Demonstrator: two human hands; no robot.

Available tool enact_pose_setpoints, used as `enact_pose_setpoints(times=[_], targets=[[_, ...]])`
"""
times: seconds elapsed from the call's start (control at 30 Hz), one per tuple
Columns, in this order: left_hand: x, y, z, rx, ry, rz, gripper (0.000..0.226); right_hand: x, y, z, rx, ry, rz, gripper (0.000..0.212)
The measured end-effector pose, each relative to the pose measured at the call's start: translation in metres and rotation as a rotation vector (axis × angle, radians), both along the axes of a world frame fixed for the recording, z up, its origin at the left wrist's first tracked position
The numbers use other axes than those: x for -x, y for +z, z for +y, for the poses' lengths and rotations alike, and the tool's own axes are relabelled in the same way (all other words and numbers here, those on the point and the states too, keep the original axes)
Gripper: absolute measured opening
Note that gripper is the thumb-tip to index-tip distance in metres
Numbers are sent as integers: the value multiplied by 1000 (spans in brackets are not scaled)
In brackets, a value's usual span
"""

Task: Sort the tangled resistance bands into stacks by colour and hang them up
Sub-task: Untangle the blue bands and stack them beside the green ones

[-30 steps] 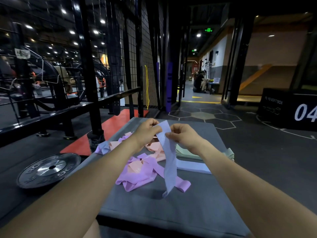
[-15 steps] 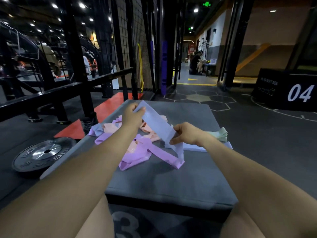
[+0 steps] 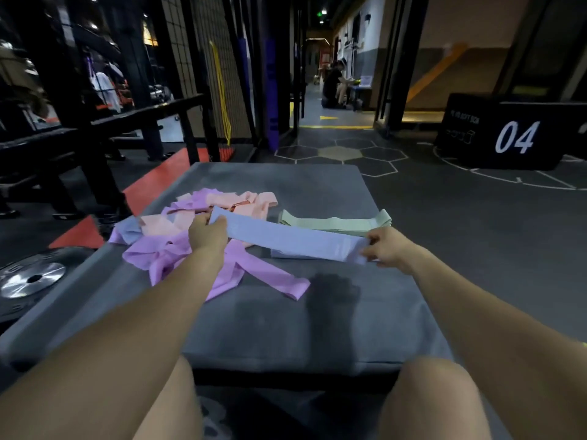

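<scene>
- Compared with half a second ago, the blue band (image 3: 295, 241) has been lowered from a slanted, lifted position and is now stretched out nearly flat, low over the counter (image 3: 286, 328).
- The hands have been moved further apart, so that the band is pulled along its length.
- The left end of the band is pinched by the left hand (image 3: 206, 231), with the thumb on top and the fingers curled under it.
- The right end is gripped by the right hand (image 3: 386, 246), its fingers closed around the edge of the band.
- Under the stretched band, toward its right part, a flat blue stack (image 3: 287, 254) is seen lying on the counter; whether the held band touches it cannot be told.
- Just behind the blue band, a tidy stack of green bands (image 3: 333, 222) is laid on the counter.
- To the left, a tangled pile (image 3: 178, 246) of purple, pink and a few blue bands is spread on the counter, partly under the left forearm.
- One purple band (image 3: 270, 277) is stretched out of the pile toward the near middle of the counter.
- A weight plate (image 3: 28, 279) is lying on the floor left of the counter.
- A black box (image 3: 508, 134) marked 04 is placed on the floor, far right.
</scene>
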State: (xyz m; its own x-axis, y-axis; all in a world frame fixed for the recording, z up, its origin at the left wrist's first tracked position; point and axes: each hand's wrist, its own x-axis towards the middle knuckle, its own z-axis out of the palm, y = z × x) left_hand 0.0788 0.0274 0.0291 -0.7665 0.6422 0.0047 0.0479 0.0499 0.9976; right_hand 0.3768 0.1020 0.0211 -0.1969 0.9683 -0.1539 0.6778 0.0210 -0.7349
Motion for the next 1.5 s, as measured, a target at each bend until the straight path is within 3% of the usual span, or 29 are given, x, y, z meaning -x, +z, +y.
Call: enact_pose_setpoints(times=[0.13, 0.2, 0.33, 0.63, 0.73, 0.83, 0.97, 1.03, 1.33, 1.5], targets=[[-6, -21, 29, 92, -54, -13, 27, -15, -12, 25, 52, -212, 191, 17], [-13, -27, 42, 149, -73, 26, 26, -21, -17, 38, 6, -287, 185, 23], [-26, -32, 63, 215, -127, 135, 24, -32, -22, 60, -125, -374, 73, 12], [-38, -54, 97, 350, -199, 337, 21, -40, -39, 79, -173, -397, -76, 9], [-41, -58, 100, 381, -223, 361, 9, -43, -45, 82, -167, -425, -92, 6], [-40, -62, 103, 415, -230, 398, 32, -45, -49, 86, -144, -455, -116, 9], [-36, -67, 106, 444, -255, 447, 7, -44, -52, 88, -127, -485, -179, 17], [-35, -69, 107, 460, -256, 448, 17, -44, -54, 89, -121, -491, -208, 19], [-34, -74, 106, 423, -243, 381, 17, -40, -57, 89, -132, -454, -240, 20], [-33, -75, 106, 375, -286, 413, 17, -32, -53, 86, -284, -374, -375, 28]])
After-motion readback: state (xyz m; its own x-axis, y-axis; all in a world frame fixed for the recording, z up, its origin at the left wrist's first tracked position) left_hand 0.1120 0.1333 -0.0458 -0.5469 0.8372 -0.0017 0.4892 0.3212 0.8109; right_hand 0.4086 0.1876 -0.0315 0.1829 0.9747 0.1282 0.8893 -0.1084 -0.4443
